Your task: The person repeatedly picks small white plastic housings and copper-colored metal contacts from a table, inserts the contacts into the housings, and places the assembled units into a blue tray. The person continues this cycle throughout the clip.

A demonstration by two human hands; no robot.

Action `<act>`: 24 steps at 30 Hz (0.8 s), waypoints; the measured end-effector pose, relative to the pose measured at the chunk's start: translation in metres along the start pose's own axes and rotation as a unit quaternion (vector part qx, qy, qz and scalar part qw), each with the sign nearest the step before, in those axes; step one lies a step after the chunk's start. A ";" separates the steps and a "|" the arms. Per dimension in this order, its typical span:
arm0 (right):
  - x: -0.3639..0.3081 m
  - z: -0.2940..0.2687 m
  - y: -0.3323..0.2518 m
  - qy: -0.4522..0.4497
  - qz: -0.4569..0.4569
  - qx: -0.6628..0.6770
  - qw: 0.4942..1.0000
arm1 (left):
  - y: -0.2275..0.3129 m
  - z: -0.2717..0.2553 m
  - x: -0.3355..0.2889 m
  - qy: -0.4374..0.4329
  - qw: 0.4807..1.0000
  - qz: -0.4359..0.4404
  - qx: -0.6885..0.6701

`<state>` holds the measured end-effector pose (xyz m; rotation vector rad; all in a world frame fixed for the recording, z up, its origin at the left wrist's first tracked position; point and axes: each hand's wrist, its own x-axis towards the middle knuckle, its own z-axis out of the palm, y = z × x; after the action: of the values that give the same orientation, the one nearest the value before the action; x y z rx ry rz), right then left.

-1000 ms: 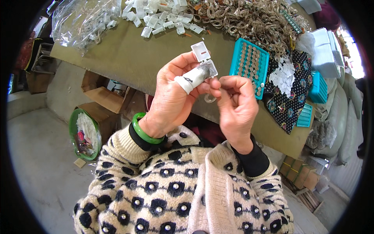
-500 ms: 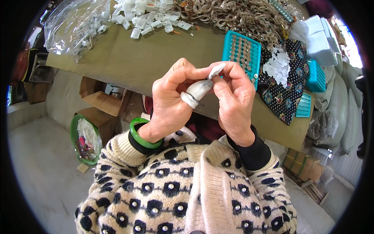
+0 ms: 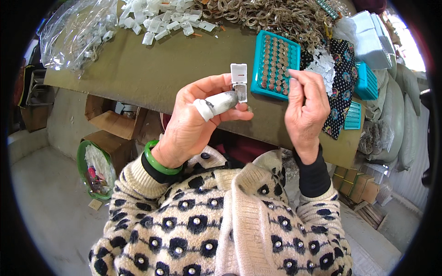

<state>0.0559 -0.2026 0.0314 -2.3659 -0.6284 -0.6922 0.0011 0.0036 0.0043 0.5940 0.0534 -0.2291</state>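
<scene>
My left hand point(image 3: 191, 110) holds a small white plastic case point(image 3: 240, 93) with its hinged lid standing up. A pale, grey-smudged cover point(image 3: 220, 102) is wrapped round the left thumb, which presses against the case. My right hand point(image 3: 307, 103) is at the right side of a teal tray point(image 3: 254, 83), fingertips pinched on a small round metal disc point(image 3: 287, 73). Rows of similar discs point(image 3: 271, 66) fill much of that tray. Whether anything lies inside the case is too small to tell.
White plastic cases point(image 3: 161, 20) lie piled at the back left beside a clear plastic bag point(image 3: 76, 34). Coiled clear strands point(image 3: 262, 16) heap at the back. White flakes point(image 3: 323, 69) rest on a dark patterned cloth point(image 3: 338, 108) at right. A green basin point(image 3: 83, 163) stands on the floor.
My hands, together at the white piece before, are now apart. My right hand has moved right to the teal tray; the case in my left hand now shows with its lid up.
</scene>
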 end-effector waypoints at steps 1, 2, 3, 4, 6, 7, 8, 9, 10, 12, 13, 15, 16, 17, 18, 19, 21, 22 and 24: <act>-0.002 -0.001 0.009 -0.006 -0.014 -0.031 0.999 | 0.000 -0.002 0.000 -0.011 1.000 -0.016 -0.012; -0.003 -0.001 0.017 -0.008 -0.029 -0.063 0.998 | -0.001 -0.003 0.001 0.003 1.000 -0.028 -0.003; -0.005 -0.002 0.025 -0.023 -0.046 -0.085 0.995 | -0.002 -0.004 0.002 0.015 0.999 -0.041 0.006; -0.006 -0.002 0.032 -0.039 -0.062 -0.108 0.991 | -0.003 -0.004 0.003 0.030 0.998 -0.056 0.021; -0.010 -0.004 0.040 -0.068 -0.073 -0.127 0.987 | -0.005 -0.002 0.005 0.039 0.997 -0.054 0.038; -0.011 -0.006 0.043 -0.082 -0.068 -0.122 0.987 | -0.006 -0.001 0.005 0.044 0.996 -0.053 0.055; -0.012 -0.007 0.045 -0.098 -0.063 -0.116 0.986 | -0.006 0.000 0.005 0.054 0.995 -0.060 0.057; -0.012 -0.009 0.048 -0.105 -0.063 -0.103 0.987 | -0.007 0.002 0.005 0.064 0.994 -0.065 0.064; -0.011 -0.010 0.050 -0.110 -0.059 -0.090 0.988 | -0.007 0.002 0.006 0.075 0.992 -0.069 0.070; -0.009 -0.013 0.053 -0.120 -0.049 -0.059 0.990 | -0.007 0.003 0.007 0.060 0.993 -0.073 0.073; -0.009 -0.013 0.054 -0.129 -0.036 -0.042 0.990 | -0.007 0.003 0.007 0.053 0.993 -0.074 0.074; -0.006 -0.015 0.055 -0.147 -0.008 -0.008 0.989 | -0.007 0.003 0.009 0.030 0.994 -0.074 0.068; -0.005 -0.016 0.055 -0.138 0.002 0.010 0.990 | -0.007 0.003 0.010 0.019 0.995 -0.074 0.065; -0.004 -0.019 0.055 -0.129 0.012 0.029 0.991 | -0.007 0.003 0.011 0.024 0.995 -0.076 0.067; -0.002 -0.021 0.054 -0.120 0.021 0.047 0.991 | -0.008 0.003 0.012 0.028 0.994 -0.077 0.069; -0.001 -0.024 0.053 -0.113 0.053 0.076 0.989 | -0.008 0.004 0.013 0.033 0.993 -0.078 0.078; 0.001 -0.026 0.050 -0.129 0.067 0.111 0.983 | -0.009 0.006 0.014 0.061 0.990 -0.094 0.081; 0.002 -0.027 0.049 -0.136 0.075 0.130 0.979 | -0.009 0.007 0.015 0.075 0.988 -0.103 0.086; 0.003 -0.026 0.046 -0.167 0.051 0.102 0.979 | -0.010 0.008 0.018 0.071 0.988 -0.101 0.092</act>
<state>0.0767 -0.2515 0.0326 -2.3170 -0.6764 -0.1749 0.0160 -0.0124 0.0036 0.7903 0.2329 -0.3918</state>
